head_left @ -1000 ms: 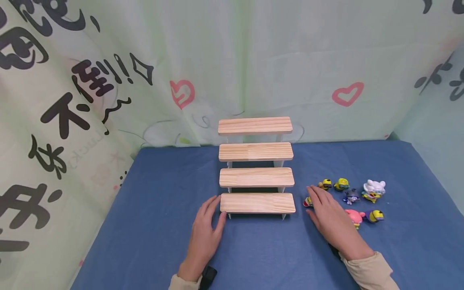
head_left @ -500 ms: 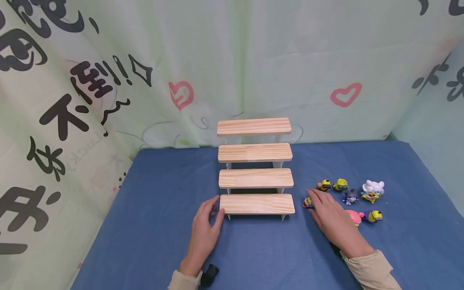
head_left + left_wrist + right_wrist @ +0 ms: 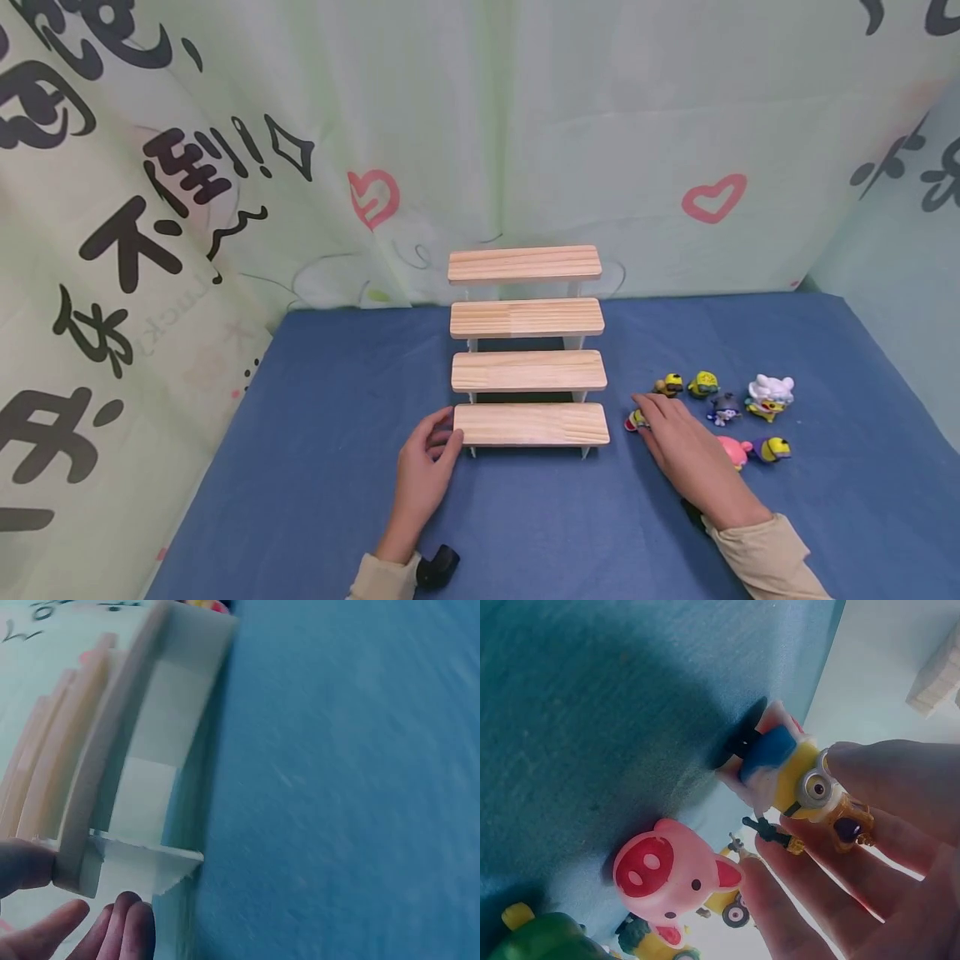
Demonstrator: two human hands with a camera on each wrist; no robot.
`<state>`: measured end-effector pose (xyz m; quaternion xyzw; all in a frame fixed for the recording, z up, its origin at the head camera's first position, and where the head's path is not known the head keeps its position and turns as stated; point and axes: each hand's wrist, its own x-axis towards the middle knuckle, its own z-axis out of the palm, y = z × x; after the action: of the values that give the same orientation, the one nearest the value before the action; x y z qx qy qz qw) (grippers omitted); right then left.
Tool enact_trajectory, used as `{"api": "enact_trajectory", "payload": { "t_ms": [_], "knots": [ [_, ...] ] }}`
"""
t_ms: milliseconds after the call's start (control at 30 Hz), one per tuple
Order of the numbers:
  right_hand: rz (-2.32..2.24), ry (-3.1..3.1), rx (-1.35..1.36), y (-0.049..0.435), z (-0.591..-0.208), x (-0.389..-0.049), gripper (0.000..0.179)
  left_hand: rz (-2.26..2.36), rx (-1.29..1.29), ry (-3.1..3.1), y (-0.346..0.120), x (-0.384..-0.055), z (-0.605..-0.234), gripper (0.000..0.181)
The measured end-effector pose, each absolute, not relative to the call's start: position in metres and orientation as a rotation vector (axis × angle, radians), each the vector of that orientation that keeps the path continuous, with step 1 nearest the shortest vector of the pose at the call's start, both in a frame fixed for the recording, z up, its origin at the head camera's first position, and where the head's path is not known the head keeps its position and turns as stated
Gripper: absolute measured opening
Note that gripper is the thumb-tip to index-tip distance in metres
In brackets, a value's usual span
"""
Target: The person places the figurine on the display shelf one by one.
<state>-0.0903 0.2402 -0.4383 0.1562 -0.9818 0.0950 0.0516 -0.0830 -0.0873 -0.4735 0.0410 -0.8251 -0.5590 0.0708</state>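
My right hand reaches over the toys at the right. In the right wrist view its thumb and fingers pinch a Minion figurine by the head; the figurine has goggles and blue clothing. Beside the fingers a pink pig-hooded figurine faces the camera. At the left end of the lowest step of a four-step wooden display stand, my left hand touches the board's end. Its other fingers bend loosely near the stand's white leg, apart from it.
Several figurines stand near my right hand: a white-hatted one, a grey one, a purple and yellow one and a green and yellow one. A blue cloth covers the table, with printed curtains behind.
My left fingers have bent in slightly at the stand's left end. My right hand stays almost still at the Minion figurine. The head view has shifted a little.
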Motion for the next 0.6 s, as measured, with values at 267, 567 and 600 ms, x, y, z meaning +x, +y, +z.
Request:
{"api": "enact_trajectory", "payload": {
  "t_ms": [267,567,600],
  "knots": [
    [0.325,-3.0,0.459,0.2397,-0.4397,-0.0936,0.039,-2.044,0.225,-2.315,-0.0911,-0.088,-0.4736,0.038],
    [0.42,-3.004,0.44,0.2407,-0.4405,-0.0979,0.031,-2.277,0.268,-2.21,-0.0953,-0.0905,-0.4728,0.043],
    [0.436,-3.004,0.436,0.241,-0.4407,-0.0983,0.03,-2.286,0.268,-2.204,-0.0953,-0.0906,-0.473,0.043]
  ]
}}
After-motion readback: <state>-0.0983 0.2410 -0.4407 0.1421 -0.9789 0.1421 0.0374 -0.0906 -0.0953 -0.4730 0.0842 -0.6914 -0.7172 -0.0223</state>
